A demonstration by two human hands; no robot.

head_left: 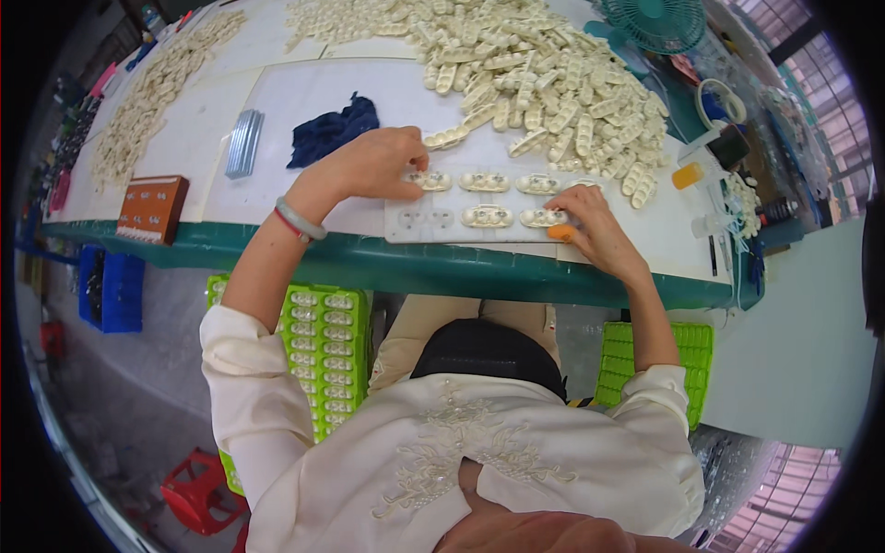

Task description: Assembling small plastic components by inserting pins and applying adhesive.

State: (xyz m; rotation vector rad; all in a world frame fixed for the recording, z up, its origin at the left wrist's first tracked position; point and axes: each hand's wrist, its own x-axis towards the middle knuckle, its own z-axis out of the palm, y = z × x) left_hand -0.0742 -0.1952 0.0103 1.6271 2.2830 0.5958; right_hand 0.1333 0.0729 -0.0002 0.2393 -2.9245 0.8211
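Observation:
A pale, translucent jig plate (442,236) lies at the table's front edge. Two rows of cream, three-lobed plastic parts (485,217) sit in it; the front-left recess (425,219) holds none. My left hand (380,166) has thumb and fingers closed about the left end of the back-left part (431,182). At the front row's right end, my right hand (595,226) grips the edge of another cream part (540,217). Something orange (560,233) covers or lies against the right thumb; I cannot tell which.
A large heap of cream parts (544,83) rises behind the jig. To the left lie a dark blue cloth (332,129), silvery bars (244,145) and a brown box (152,210). Green trays (323,350) stand below the table edge. A green fan (654,20) is at back right.

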